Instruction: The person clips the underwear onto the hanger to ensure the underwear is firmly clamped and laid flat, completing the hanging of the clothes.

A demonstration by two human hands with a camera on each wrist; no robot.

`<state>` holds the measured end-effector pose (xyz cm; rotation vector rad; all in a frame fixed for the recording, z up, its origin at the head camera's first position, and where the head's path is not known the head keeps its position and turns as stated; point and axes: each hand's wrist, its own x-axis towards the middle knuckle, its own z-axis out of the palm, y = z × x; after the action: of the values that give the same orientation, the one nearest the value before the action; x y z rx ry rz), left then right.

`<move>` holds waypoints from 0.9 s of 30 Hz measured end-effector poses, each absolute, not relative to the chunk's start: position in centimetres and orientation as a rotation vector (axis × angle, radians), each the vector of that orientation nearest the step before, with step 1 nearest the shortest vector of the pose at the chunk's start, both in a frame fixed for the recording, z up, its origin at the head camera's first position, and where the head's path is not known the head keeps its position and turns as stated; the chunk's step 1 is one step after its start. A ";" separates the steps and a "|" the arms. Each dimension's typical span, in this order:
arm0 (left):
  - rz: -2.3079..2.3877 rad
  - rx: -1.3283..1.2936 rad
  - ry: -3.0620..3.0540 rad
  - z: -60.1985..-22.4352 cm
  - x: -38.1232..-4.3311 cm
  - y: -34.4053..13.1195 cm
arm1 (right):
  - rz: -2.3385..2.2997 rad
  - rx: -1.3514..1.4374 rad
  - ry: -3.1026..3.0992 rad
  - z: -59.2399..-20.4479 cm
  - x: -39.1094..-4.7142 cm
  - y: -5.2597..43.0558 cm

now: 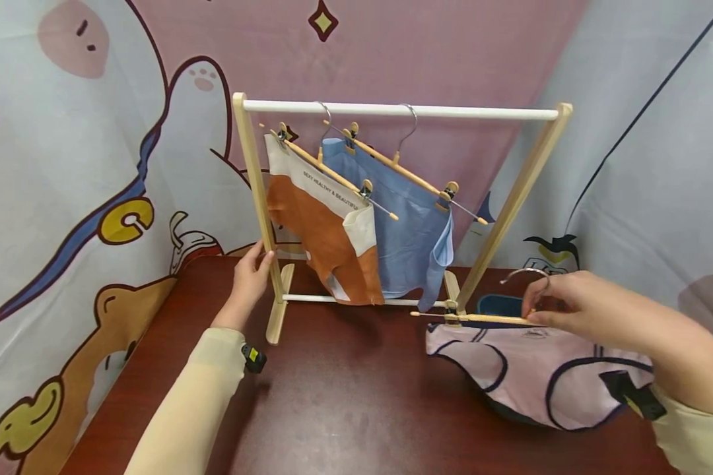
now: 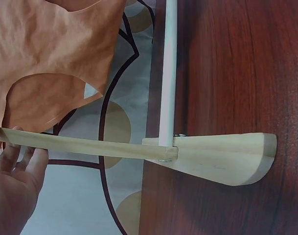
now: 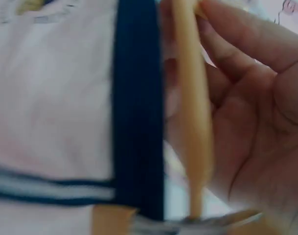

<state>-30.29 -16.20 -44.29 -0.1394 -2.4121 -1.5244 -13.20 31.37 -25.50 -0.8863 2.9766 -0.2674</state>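
My left hand [image 1: 251, 278] grips the left post of a small wooden clothes rack [image 1: 251, 155], low down, with the thumb on the near side. In the left wrist view, the fingers [image 2: 27, 164] lie across that post. To the right of the rack, my right hand [image 1: 600, 313] pinches the middle of a wooden clip hanger [image 1: 493, 319], just below its metal hook. Pale pink underpants [image 1: 519, 363] with navy trim hang from the clips, close over the table. The right wrist view is blurred and shows the hanger bar [image 3: 194, 98] between thumb and fingers.
Orange-and-white underpants [image 1: 315, 204] and blue underpants [image 1: 407, 227] hang on clip hangers from the rack's white rod [image 1: 481, 113]. A dark blue item [image 1: 499, 305] sits behind my right hand. Printed cloth surrounds the reddish-brown table [image 1: 333, 396].
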 end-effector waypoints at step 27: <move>-1.525 -0.163 -2.394 -44.5 -30.4 -16.2 | -0.120 -0.241 3.253 -12.9 -23.6 29.0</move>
<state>-30.37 -16.20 -44.50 -0.1628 -2.3942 -1.5248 -23.64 29.01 -12.95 -0.2414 3.2531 -0.1196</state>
